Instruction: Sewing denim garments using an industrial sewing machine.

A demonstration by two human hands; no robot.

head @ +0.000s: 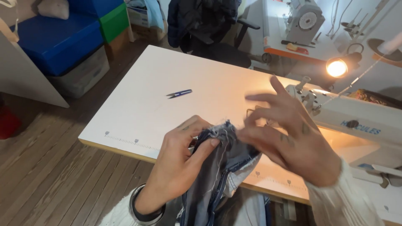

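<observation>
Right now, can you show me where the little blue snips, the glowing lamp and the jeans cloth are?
blue snips (pixel 180 93): head view, middle of the handle.
lamp (pixel 337 67): head view, the lit bulb.
jeans cloth (pixel 217 167): head view, the fold between both hands.

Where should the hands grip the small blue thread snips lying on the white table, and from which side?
Probably the blue handle body of the small blue thread snips, pinched across its narrow width from above. They lie flat on the white table, with bare surface all round, so a top-down approach looks unobstructed. The dark pointed blade end faces left, so come in over the right, handle end. Both hands are busy with the frayed denim.
</observation>
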